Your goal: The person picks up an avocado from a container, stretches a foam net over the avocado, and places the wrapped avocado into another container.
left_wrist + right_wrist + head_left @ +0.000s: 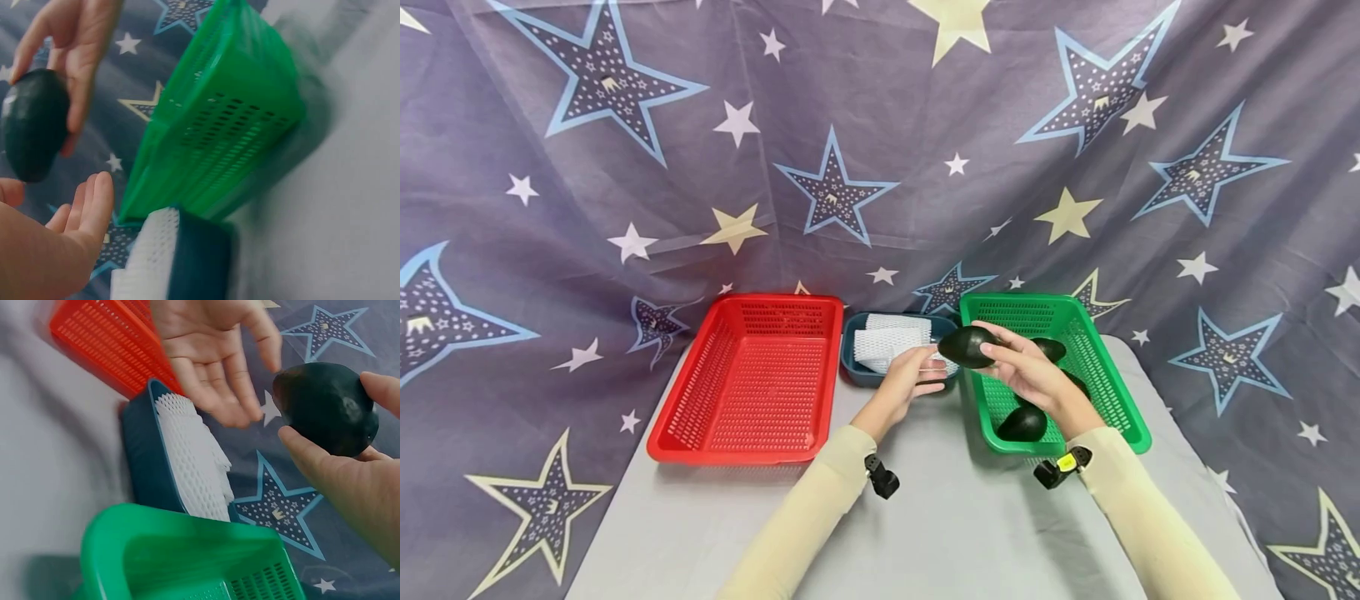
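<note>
A dark green avocado (964,347) is held up by my right hand (1032,373), gripped between thumb and fingers at the near left rim of the green basket (1112,387). My left hand (907,382) is just left of it, palm turned toward the avocado. In the right wrist view the left hand's fingers (215,381) are extended and hold nothing, with the tips close to the avocado's narrow end. More avocados (1024,424) lie in the green basket, partly hidden by my right hand. White foam net sleeves (887,342) lie in a dark blue bin (850,354) behind my left hand.
A red basket (748,400) with no contents showing stands on the left of the grey-covered table (925,517). The blue bin sits between the red and green baskets. A star-patterned curtain (880,108) hangs behind the table.
</note>
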`<state>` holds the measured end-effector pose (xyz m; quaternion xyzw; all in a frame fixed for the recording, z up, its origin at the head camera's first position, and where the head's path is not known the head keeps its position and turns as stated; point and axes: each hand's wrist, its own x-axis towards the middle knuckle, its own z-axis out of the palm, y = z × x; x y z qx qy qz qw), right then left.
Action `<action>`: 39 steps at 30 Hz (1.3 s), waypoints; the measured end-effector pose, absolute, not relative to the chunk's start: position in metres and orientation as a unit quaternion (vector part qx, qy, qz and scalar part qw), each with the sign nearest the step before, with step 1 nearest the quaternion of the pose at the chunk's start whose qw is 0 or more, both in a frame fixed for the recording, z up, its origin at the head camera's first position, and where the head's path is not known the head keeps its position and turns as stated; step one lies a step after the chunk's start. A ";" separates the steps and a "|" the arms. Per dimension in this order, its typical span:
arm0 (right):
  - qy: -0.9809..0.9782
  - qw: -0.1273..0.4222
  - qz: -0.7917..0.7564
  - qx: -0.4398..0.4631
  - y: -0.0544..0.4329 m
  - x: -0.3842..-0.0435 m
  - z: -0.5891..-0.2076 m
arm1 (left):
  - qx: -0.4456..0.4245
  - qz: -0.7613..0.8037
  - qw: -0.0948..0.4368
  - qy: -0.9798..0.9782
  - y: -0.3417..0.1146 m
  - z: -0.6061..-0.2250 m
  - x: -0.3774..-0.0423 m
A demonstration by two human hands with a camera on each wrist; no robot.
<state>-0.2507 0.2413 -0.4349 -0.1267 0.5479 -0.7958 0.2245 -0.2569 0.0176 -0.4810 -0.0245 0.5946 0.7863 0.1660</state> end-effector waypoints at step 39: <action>0.694 0.160 -0.693 -0.116 0.193 -0.246 -0.455 | 0.045 0.784 0.155 0.599 -0.030 -0.471 -0.255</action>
